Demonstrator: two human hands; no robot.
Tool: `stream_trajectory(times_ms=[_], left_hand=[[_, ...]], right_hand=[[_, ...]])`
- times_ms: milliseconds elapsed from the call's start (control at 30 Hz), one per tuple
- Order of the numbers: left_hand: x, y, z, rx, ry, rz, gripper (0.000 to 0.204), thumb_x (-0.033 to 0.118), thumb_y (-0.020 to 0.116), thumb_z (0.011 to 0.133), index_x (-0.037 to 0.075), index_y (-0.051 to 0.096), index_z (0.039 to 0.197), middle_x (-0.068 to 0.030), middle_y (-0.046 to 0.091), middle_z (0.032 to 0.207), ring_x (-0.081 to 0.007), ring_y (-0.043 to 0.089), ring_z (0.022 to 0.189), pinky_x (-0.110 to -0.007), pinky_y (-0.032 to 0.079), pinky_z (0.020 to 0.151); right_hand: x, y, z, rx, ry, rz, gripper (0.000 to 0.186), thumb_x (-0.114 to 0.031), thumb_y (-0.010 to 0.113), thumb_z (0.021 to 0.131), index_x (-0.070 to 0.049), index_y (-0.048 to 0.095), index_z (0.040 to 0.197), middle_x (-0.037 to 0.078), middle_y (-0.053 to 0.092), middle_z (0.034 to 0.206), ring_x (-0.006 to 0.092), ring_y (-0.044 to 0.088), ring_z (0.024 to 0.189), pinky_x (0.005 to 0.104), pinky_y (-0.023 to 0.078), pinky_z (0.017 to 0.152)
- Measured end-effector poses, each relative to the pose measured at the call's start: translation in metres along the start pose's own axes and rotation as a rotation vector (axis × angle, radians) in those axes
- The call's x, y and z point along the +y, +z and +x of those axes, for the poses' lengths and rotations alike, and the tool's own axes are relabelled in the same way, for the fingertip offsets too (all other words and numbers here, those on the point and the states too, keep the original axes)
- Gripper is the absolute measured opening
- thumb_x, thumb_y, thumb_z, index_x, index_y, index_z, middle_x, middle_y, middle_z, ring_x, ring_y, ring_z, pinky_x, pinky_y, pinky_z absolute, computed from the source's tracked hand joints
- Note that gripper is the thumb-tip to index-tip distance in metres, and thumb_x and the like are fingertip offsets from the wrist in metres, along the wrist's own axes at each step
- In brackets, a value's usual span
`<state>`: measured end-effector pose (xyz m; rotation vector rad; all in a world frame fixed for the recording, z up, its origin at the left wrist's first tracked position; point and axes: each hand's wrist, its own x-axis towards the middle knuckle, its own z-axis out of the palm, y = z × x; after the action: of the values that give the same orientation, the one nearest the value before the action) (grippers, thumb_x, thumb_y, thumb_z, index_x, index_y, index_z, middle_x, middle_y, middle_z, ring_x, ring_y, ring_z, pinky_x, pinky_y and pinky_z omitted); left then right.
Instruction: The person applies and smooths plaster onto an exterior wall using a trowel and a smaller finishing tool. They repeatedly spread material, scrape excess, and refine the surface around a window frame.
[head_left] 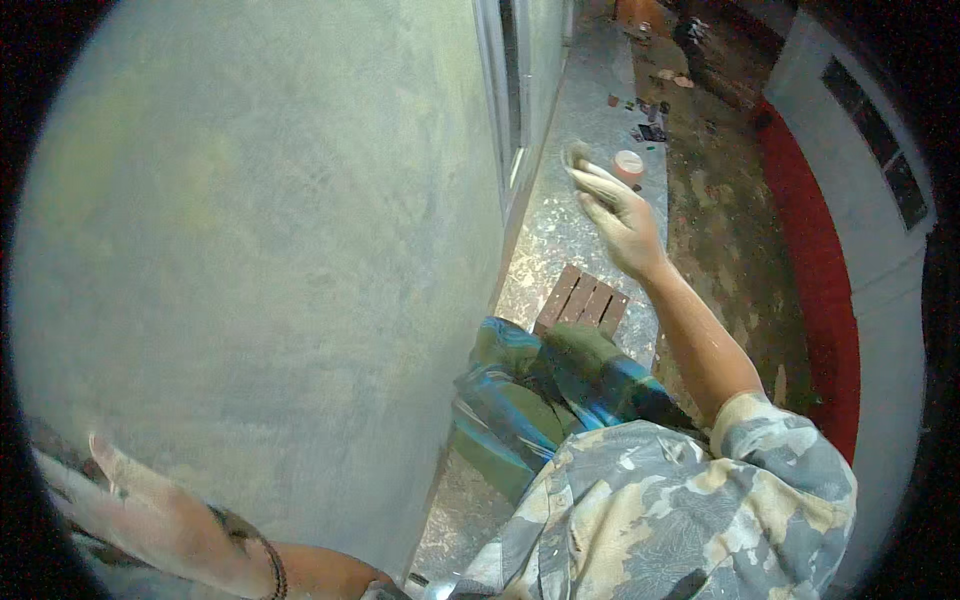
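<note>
My left hand (150,510) is at the lower left, with its fingers spread beside the pale grey-green wall (300,220). I cannot tell whether the palm presses on the wall. A dark beaded bracelet (275,570) circles that wrist. My right hand (622,215) is raised to the right of the wall, clear of its surface, and coated in whitish dust. Its fingers are closed round a small greyish, roundish pad (577,154), blurred at the edge, so its kind does not show.
A brown slatted stool (585,300) stands on the speckled floor strip (545,235) by my legs. Farther off are a white-topped round tub (628,165) and scattered small items (650,130). A window frame (505,110) breaks the wall. A red-based wall (820,270) runs along the right.
</note>
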<state>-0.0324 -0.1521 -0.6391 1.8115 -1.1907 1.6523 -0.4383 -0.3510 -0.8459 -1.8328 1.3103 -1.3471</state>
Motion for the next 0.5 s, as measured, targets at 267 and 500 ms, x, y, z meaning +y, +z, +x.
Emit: stream_trajectory(times_ms=[267, 500], left_hand=[[0.008, 0.004, 0.0, -0.015, 0.057, 0.182, 0.056, 0.036, 0.048, 0.106, 0.0, 0.045, 0.148, -0.0242, 0.043, 0.152, -0.0388, 0.036, 0.144, -0.05, 0.024, 0.12], [0.022, 0.012, -0.001, 0.0, -0.004, 0.101, 0.059, 0.032, 0.051, 0.104, 0.02, 0.033, 0.158, -0.007, 0.034, 0.163, -0.0312, 0.03, 0.15, -0.063, 0.02, 0.119]], right_hand=[[-0.088, 0.188, 0.083, 0.19, -0.488, 0.059, 0.039, -0.011, 0.063, 0.099, -0.002, 0.06, 0.137, 0.026, 0.047, 0.15, 0.0387, 0.044, 0.141, 0.0388, 0.041, 0.113], [-0.085, 0.2, 0.087, 0.224, -0.423, 0.217, 0.04, -0.018, 0.059, 0.099, 0.001, 0.061, 0.134, 0.036, 0.045, 0.145, 0.0483, 0.035, 0.143, 0.0473, 0.032, 0.118]])
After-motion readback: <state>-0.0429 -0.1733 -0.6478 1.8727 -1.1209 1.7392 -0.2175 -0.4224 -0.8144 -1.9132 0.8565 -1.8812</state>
